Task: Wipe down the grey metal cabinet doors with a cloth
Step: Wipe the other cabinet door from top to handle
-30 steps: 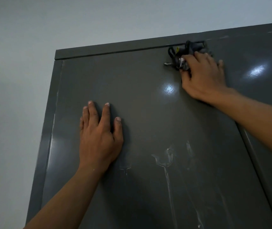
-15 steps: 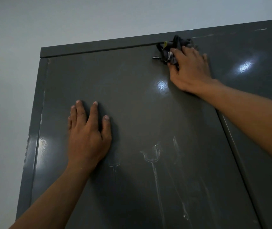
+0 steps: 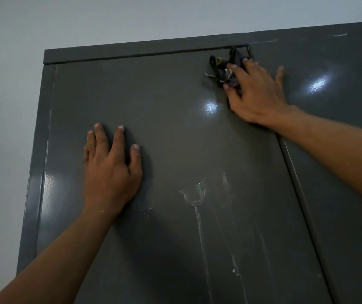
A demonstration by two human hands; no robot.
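Your cloth (image 3: 225,70) sits bunched at the top right corner of the left door (image 3: 175,139), just under the cabinet's top rail (image 3: 131,52) and beside the seam with the right door (image 3: 340,161). Bare door spreads leftward and downward, where pale streaks (image 3: 197,207) run. Your right hand (image 3: 255,95) presses the cloth to the metal, thumb and forefingers curled round it, little finger splayed over the right door. Your left hand (image 3: 109,172) lies flat on the left door, fingers straight.

No readable text (nor label) on the cabinet doors (image 3: 175,139).
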